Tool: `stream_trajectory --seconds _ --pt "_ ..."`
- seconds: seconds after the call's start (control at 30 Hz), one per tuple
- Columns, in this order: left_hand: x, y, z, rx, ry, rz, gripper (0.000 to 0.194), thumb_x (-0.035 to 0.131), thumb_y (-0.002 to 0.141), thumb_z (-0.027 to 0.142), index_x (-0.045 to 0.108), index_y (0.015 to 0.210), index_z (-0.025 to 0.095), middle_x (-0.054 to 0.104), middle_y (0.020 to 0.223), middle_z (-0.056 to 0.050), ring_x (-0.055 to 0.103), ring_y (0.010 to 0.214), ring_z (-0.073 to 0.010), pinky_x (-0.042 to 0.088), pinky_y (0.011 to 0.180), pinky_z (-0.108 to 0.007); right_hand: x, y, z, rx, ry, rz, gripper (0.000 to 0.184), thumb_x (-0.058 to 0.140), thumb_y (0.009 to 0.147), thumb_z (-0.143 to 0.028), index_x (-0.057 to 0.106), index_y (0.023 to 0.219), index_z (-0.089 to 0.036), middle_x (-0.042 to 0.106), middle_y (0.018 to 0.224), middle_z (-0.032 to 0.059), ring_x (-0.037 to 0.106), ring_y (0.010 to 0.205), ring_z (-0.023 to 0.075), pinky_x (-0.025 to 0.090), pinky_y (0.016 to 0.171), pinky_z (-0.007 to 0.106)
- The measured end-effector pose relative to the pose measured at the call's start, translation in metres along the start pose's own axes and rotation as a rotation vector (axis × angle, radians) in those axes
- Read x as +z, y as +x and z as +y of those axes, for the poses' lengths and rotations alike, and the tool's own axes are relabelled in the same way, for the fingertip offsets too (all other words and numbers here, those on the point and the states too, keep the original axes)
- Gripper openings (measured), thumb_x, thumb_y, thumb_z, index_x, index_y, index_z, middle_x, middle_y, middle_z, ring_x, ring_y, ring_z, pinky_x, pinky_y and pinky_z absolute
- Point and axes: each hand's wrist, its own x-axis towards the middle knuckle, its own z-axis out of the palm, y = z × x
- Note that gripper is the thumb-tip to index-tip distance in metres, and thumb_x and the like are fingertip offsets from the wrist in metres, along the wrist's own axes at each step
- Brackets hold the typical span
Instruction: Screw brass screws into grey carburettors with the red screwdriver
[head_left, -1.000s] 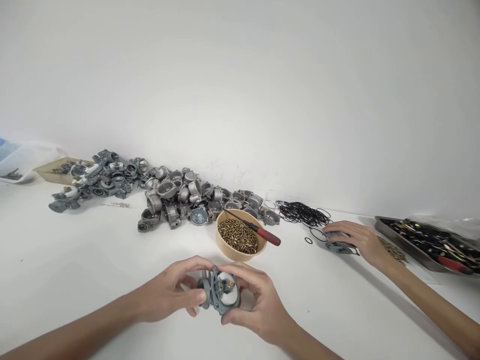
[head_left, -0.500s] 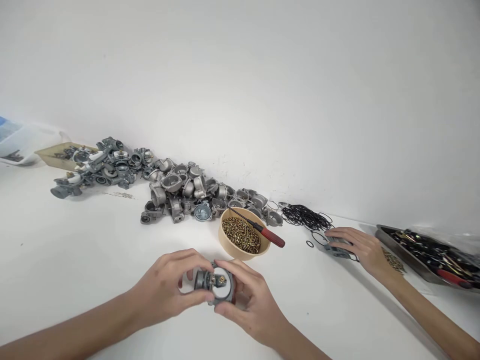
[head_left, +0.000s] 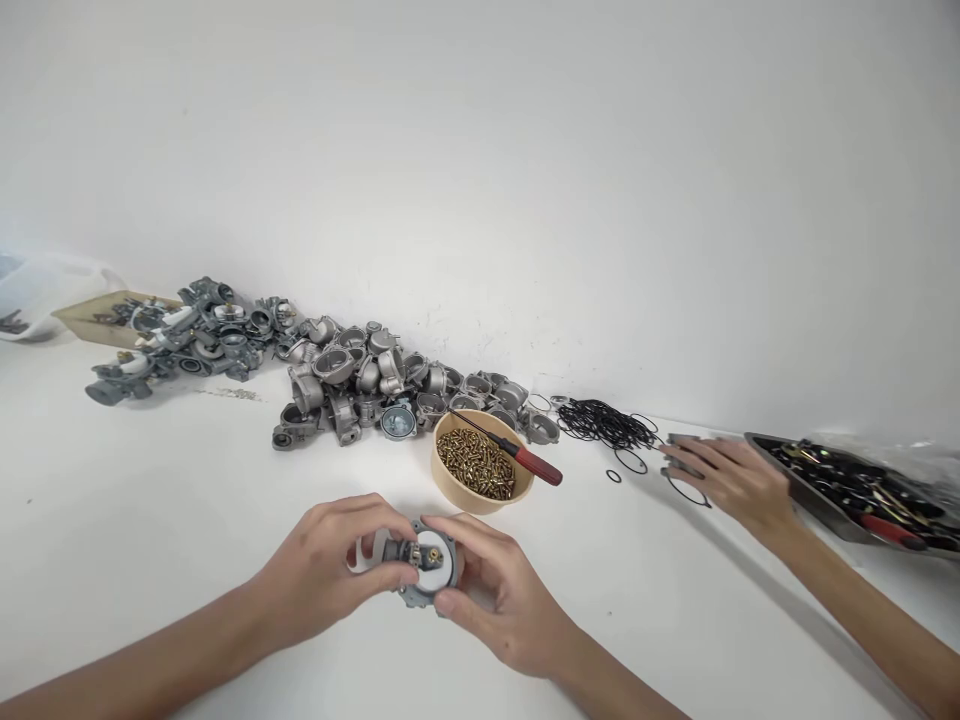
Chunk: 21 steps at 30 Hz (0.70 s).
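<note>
A grey metal carburetor body [head_left: 421, 590] with a white round float [head_left: 433, 574] and a small brass jet is held low over the white table. My left hand [head_left: 337, 565] pinches its tubular end between thumb and fingers. Around the opposite rim, the fingers and thumb of my right hand [head_left: 502, 590] are closed. Just beyond my hands stands a tan bowl [head_left: 480, 500] full of small brass-coloured screws [head_left: 476, 465]. A screwdriver [head_left: 538, 464] with a red and black handle lies across that bowl.
Grey carburetor bodies [head_left: 210, 335] and metal float bowls [head_left: 360, 370] are heaped along the wall. Black rubber rings [head_left: 607, 424] lie to the right. There, another person's hand [head_left: 739, 485] holds a grey part beside a metal tray [head_left: 817, 505] of dark parts.
Both my hands keep their hold on the carburetor body, which has tilted slightly. The other person's hand has shifted a little right with its grey part, and a black ring now shows below it.
</note>
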Motion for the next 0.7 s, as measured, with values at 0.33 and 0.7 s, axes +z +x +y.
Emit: stream_trajectory --seconds 0.33,0.7 --pt "-0.0001 0.0004 0.0007 -0.023 0.001 -0.004 0.009 0.071 0.096 0.034 0.073 0.103 0.028 0.073 0.089 0.001 0.059 0.066 -0.015 0.048 0.063 -0.025 -0.0001 0.0009 -0.0027 0.046 0.019 -0.031 0.059 0.074 0.093 -0.045 0.059 0.146 -0.024 0.063 0.113 0.0104 0.057 0.075 0.0144 0.056 0.068 0.033" --pt "-0.0071 0.0041 -0.0013 0.06 0.069 -0.026 0.015 0.071 0.097 0.038 0.073 0.106 0.026 0.074 0.091 -0.003 0.061 0.068 -0.0164 0.049 0.063 -0.026 0.0009 0.003 -0.0043 0.129 0.04 0.005 0.059 0.079 0.088 -0.052 0.065 0.139 -0.027 0.064 0.115 0.0091 0.06 0.076 0.0151 0.056 0.068 0.031"
